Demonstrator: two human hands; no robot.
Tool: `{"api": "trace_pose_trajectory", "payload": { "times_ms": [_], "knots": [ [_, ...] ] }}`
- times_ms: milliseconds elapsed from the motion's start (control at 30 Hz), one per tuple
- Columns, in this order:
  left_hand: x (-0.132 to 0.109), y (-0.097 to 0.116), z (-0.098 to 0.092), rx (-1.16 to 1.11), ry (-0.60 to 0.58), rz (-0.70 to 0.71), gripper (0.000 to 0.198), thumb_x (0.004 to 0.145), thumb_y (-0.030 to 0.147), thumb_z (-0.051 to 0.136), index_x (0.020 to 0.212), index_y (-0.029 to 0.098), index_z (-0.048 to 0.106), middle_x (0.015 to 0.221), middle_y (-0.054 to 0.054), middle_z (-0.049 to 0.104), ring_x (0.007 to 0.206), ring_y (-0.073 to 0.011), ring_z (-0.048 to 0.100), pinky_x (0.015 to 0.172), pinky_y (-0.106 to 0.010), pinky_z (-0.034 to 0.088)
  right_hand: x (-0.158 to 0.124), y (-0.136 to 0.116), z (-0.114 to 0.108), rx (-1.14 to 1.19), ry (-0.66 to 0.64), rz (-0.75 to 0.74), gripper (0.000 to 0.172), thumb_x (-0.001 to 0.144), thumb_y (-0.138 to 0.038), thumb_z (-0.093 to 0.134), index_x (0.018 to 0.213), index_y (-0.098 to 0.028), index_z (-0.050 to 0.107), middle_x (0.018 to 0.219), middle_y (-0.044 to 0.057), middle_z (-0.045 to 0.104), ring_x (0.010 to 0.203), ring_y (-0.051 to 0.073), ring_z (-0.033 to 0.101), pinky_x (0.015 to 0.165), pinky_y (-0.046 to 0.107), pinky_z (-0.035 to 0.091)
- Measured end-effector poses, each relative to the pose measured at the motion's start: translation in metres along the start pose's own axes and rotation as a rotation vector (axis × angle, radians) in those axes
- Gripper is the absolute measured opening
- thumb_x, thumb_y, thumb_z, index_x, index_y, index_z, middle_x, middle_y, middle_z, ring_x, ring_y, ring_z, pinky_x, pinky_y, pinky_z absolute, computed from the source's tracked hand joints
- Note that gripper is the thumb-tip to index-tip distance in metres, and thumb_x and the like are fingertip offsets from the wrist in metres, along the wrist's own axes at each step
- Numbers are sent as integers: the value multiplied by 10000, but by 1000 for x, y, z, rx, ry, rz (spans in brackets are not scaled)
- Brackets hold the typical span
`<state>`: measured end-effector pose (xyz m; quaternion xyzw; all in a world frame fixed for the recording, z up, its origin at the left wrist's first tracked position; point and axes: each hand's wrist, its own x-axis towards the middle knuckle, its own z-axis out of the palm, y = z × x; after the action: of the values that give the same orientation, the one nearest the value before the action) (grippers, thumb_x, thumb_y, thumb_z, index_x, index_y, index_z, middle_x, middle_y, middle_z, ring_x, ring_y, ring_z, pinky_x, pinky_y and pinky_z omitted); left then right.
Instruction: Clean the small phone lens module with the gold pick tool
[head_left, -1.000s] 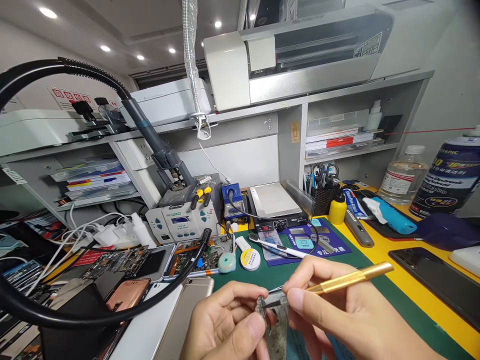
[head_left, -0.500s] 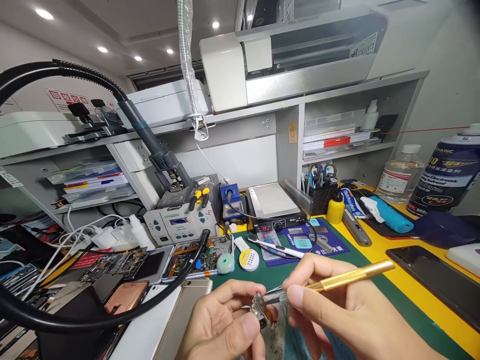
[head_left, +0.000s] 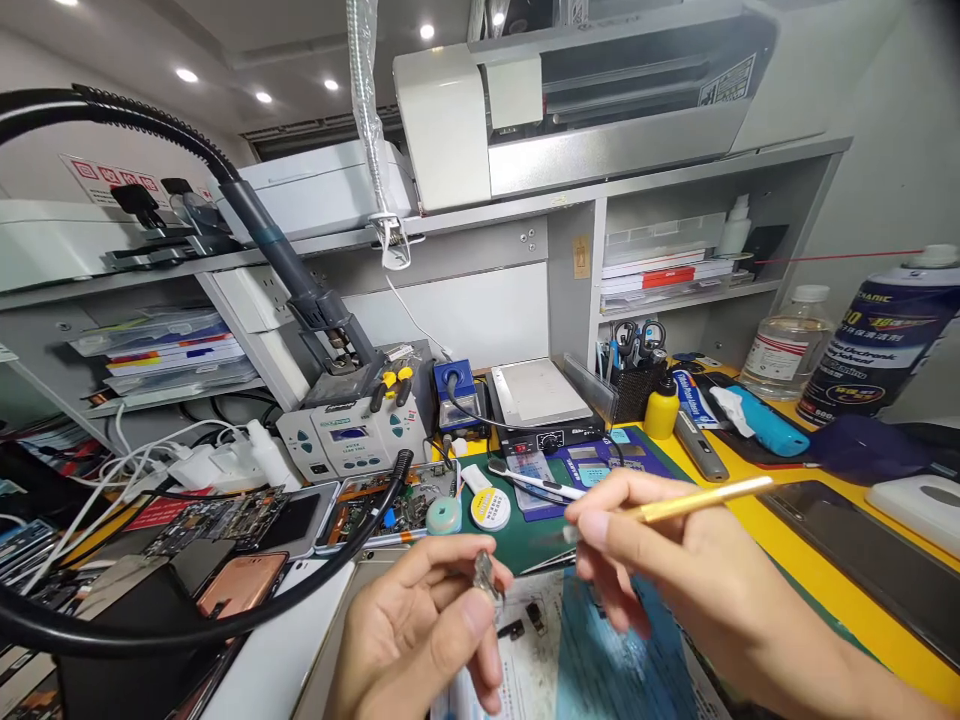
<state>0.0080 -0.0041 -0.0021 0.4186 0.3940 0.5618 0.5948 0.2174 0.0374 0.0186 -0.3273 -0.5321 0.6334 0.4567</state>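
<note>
Pinched between the thumb and fingers of my left hand (head_left: 420, 625) is a small silvery metal phone part (head_left: 484, 572); motion blurs its details. My right hand (head_left: 667, 565) grips a gold-handled hobby knife (head_left: 701, 499) like a pen, its handle slanting up to the right. The knife's front end is smeared by motion and stands apart from the part, a little to its right. Below the hands lies a worn white and blue work surface (head_left: 551, 660), with small dark pieces (head_left: 534, 615) on it.
A black hose (head_left: 247, 635) arcs across the left, over phones and circuit boards. Behind the hands are a round green-lidded tub (head_left: 444, 515), a toothbrush (head_left: 536, 484) and a hot plate (head_left: 536, 395). A dark phone (head_left: 862, 560) and spray can (head_left: 874, 345) stand right.
The knife has drawn back from the small part, moving up and away. My left hand has shifted left and up, turning the part. The dark pieces beneath now show.
</note>
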Motion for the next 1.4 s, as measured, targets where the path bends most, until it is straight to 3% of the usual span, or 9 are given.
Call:
{"api": "trace_pose_trajectory", "payload": {
  "times_ms": [133, 433, 667, 1133, 1400],
  "knots": [
    [1, 5, -2, 35, 100, 125, 247, 797, 332, 815, 994, 185, 789, 841, -47, 749, 507, -100, 618, 468, -224, 544, 12, -3, -11, 38, 85, 3, 201, 897, -380, 767, 908, -181, 750, 752, -1, 720, 527, 89, 615, 444, 167, 474],
    [9, 12, -13, 59, 140, 168, 207, 846, 285, 746, 1037, 209, 771, 899, -39, 746, 624, -138, 625, 496, -246, 566, 31, 1, -24, 151, 134, 109, 81, 871, -147, 766, 948, -136, 788, 815, 11, 742, 485, 45, 613, 390, 108, 472],
    [10, 12, -15, 62, 127, 150, 171, 870, 277, 716, 1019, 213, 770, 902, -35, 743, 644, -142, 626, 511, -241, 569, 33, 4, -24, 116, 142, 130, 107, 880, -235, 777, 911, -132, 777, 763, 10, 735, 491, 65, 611, 381, 122, 482],
    [9, 16, -17, 48, 129, 141, 131, 888, 232, 687, 991, 226, 769, 897, -27, 751, 624, -137, 642, 504, -233, 571, 29, 8, -15, 64, 185, 158, 145, 876, -229, 731, 762, -150, 693, 602, 3, 669, 454, 94, 577, 386, 158, 480],
    [9, 17, -14, 2, 158, 171, 137, 847, 238, 737, 974, 211, 781, 858, -34, 753, 611, -144, 652, 487, -238, 574, 28, 10, -16, 36, 217, 164, 129, 853, -253, 764, 771, -162, 723, 600, 5, 673, 450, 97, 578, 395, 165, 479]
  ]
}}
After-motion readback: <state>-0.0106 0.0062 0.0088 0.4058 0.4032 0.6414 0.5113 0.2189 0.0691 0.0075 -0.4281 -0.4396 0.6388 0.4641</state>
